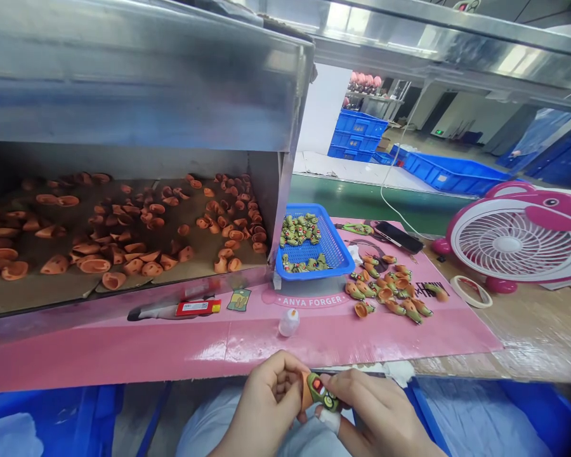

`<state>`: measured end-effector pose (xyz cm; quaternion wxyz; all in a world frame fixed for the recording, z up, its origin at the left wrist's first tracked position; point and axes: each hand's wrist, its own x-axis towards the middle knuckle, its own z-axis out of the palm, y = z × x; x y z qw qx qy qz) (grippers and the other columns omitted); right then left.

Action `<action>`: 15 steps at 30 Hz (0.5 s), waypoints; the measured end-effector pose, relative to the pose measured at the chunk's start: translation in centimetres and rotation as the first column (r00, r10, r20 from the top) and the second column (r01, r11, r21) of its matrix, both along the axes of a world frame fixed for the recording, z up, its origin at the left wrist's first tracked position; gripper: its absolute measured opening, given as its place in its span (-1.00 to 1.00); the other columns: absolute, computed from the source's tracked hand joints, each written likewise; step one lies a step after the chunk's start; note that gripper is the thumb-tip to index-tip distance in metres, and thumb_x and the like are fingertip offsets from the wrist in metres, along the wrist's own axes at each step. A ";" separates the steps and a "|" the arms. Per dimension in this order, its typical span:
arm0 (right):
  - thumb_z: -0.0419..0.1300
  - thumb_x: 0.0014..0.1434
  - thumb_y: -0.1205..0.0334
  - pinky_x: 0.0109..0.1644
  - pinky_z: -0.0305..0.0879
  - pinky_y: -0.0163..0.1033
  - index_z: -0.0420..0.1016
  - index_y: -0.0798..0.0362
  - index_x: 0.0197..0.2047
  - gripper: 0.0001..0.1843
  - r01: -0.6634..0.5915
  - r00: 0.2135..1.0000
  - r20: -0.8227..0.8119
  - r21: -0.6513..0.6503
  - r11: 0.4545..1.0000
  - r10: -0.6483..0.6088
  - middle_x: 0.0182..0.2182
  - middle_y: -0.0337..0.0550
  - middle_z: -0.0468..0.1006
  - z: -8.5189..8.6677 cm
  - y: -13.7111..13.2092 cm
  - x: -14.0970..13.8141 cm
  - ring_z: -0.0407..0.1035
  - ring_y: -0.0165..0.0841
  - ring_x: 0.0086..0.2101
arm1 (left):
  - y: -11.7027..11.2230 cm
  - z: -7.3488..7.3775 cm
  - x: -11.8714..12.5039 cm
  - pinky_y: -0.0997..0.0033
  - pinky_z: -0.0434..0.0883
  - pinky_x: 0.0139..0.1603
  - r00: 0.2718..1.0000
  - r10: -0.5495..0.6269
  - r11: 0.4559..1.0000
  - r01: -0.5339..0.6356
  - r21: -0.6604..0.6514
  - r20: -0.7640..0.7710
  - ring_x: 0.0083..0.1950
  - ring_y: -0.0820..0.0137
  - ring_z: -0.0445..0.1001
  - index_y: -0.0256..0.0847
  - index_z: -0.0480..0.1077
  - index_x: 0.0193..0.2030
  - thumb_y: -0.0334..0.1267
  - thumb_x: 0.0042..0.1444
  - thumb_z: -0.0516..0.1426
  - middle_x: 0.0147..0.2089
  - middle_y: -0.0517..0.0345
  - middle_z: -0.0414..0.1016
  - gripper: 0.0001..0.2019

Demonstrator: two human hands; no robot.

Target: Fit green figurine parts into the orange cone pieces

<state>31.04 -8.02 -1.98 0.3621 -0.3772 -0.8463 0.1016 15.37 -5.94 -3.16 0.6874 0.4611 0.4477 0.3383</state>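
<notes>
My left hand [275, 401] pinches a small orange hollow piece [307, 390] over my lap, just below the table edge. Against it sits a green painted piece [324, 395] with red and yellow details, which my right hand [368, 406] grips from the other side. A white wrap [330, 419] covers one of my right fingertips. The two pieces touch; whether they are fixed together I cannot tell. On the pink mat, a pile of orange-and-green pieces [385, 292] lies to the right. More green pieces [299, 230] lie in a blue basket [320, 270].
A metal box [143, 82] open at the front holds many orange hollow pieces [94, 263]. A small clear bottle [289, 323] and a red-labelled tube [197, 308] are on the pink mat [171, 355]. To the right are a phone [398, 237], a tape roll [471, 292] and a pink fan [518, 241].
</notes>
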 end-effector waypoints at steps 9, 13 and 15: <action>-0.01 0.01 0.54 -0.45 0.28 -0.37 0.26 0.18 -0.13 -0.68 0.049 0.999 -0.002 0.052 0.997 -0.049 -0.45 -0.09 0.43 -1.2 -0.3 0.0 0.34 -0.40 -0.47 | 0.0 -0.1 0.6 0.51 0.18 -0.51 0.998 0.037 0.999 -0.036 0.018 -0.045 -0.55 0.50 0.20 -0.29 0.20 -0.45 -0.31 -0.04 0.03 -0.59 0.23 0.23 -0.91; 0.00 0.02 0.54 -0.43 0.29 -0.38 0.26 0.19 -0.12 -0.69 0.060 0.998 -0.031 0.059 0.996 -0.058 -0.45 -0.09 0.42 -1.7 -0.4 0.0 0.34 -0.40 -0.45 | 0.1 -0.2 0.8 0.51 0.17 -0.52 0.998 0.033 0.999 -0.031 0.034 -0.049 -0.55 0.50 0.19 -0.28 0.20 -0.46 -0.31 -0.02 0.02 -0.59 0.23 0.23 -0.92; 0.02 0.02 0.52 -0.42 0.29 -0.38 0.26 0.17 -0.13 -0.70 0.074 0.997 -0.036 0.030 0.997 -0.073 -0.45 -0.11 0.42 -1.7 -0.5 0.1 0.34 -0.41 -0.45 | 0.1 -0.1 0.8 0.50 0.17 -0.51 0.998 0.027 0.999 -0.025 0.040 -0.053 -0.55 0.50 0.20 -0.28 0.21 -0.45 -0.33 -0.02 0.01 -0.59 0.23 0.24 -0.93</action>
